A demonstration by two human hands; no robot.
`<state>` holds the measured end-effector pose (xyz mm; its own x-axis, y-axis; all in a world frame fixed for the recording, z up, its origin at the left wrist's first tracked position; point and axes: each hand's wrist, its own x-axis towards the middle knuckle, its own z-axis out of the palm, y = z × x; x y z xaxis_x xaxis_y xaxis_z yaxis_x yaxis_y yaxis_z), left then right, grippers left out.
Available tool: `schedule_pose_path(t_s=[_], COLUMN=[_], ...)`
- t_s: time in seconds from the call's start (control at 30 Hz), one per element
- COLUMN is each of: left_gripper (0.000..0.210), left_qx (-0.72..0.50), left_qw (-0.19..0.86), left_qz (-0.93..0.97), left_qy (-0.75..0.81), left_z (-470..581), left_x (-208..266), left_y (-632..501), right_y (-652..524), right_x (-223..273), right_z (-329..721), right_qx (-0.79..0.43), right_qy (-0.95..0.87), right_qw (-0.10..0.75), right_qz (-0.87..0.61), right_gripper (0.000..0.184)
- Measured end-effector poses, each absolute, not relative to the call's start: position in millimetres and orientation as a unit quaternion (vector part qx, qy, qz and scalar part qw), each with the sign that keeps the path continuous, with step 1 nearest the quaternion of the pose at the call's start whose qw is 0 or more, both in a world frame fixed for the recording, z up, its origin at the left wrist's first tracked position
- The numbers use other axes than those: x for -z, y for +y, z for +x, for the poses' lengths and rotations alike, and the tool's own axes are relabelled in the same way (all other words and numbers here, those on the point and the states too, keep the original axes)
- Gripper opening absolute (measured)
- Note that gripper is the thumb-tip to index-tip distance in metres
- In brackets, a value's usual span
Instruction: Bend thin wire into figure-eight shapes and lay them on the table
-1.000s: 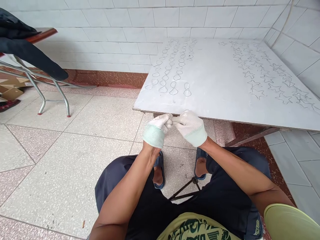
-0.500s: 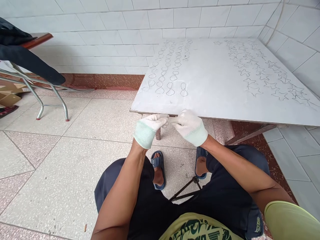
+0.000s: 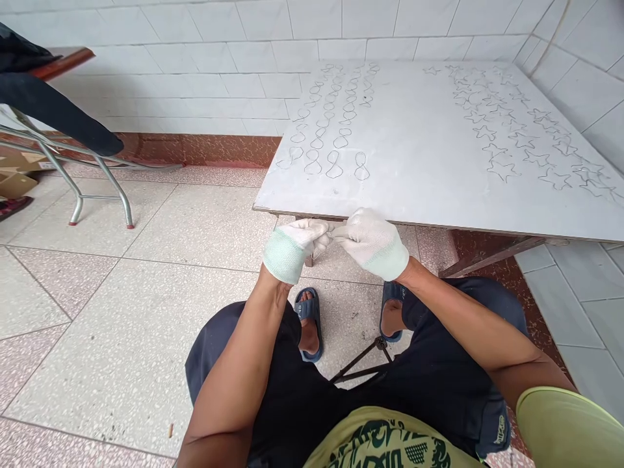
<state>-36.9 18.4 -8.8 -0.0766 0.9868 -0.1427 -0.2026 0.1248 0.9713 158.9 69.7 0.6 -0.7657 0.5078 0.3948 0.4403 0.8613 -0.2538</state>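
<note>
Both of my hands wear white gloves with pale green cuffs and meet just in front of the table's near edge. My left hand point(image 3: 305, 239) is closed in a pinch on a thin wire point(image 3: 316, 255), which shows only faintly below the fingers. Close beside it, my right hand point(image 3: 368, 237) is also pinched, fingertips almost touching the left ones, on the same wire as far as I can see. Beyond them, figure-eight wire shapes point(image 3: 334, 165) lie in rows on the white tabletop point(image 3: 414, 156). Star-shaped wire pieces point(image 3: 502, 170) are spread over its right side.
A tiled wall point(image 3: 273, 58) runs behind the table. At left stands a metal-legged folding chair point(image 3: 80, 195) with dark cloth point(image 3: 63, 114) over it, near cardboard boxes point(image 3: 17, 183). A black tripod-like stand point(image 3: 361, 361) sits between my feet.
My view has shifted slightly. Both hands stay pinched together at the table edge, with small finger movements, and a faint wire curve now shows below my left fingers.
</note>
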Motion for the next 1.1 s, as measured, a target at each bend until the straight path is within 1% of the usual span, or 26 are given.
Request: schedule_pose_path(t_s=[0.13, 0.3, 0.47, 0.57, 0.63, 0.73, 0.87, 0.97, 1.1], left_gripper=[0.04, 0.038, 0.031, 0.032, 0.031, 0.026, 0.034, 0.038, 0.029], left_qx=[-0.545, -0.584, -0.509, -0.477, -0.469, -0.475, -0.494, -0.513, -0.547], left_qw=[0.588, 0.565, 0.519, 0.508, 0.524, 0.583, 0.667, 0.684, 0.674], left_qz=[0.391, 0.377, 0.448, 0.483, 0.486, 0.457, 0.411, 0.384, 0.347], left_qy=[0.451, 0.444, 0.52, 0.531, 0.519, 0.476, 0.376, 0.349, 0.356], left_z=[-33, -26, -34, -38, -40, -41, -39, -34, -23], left_x=[12, 6, -1, -1, 1, 6, 11, 10, 6], left_y=[22, 19, 13, 13, 14, 16, 19, 21, 17], right_y=[67, 66, 64, 63, 64, 65, 66, 67, 68], right_x=[-4, -10, -9, -11, -14, -18, -17, -13, -5], right_z=[158, 159, 162, 162, 161, 160, 161, 162, 162], right_qx=[-0.079, -0.097, -0.072, -0.068, -0.083, -0.102, -0.115, -0.11, -0.116], right_qy=[-0.927, -0.926, -0.927, -0.934, -0.943, -0.952, -0.95, -0.947, -0.941], right_qw=[0.245, 0.251, 0.249, 0.241, 0.22, 0.192, 0.207, 0.219, 0.232], right_qz=[-0.271, -0.265, -0.271, -0.254, -0.234, -0.213, -0.205, -0.207, -0.218], right_gripper=[0.04, 0.038, 0.038, 0.04, 0.039, 0.037, 0.037, 0.037, 0.037])
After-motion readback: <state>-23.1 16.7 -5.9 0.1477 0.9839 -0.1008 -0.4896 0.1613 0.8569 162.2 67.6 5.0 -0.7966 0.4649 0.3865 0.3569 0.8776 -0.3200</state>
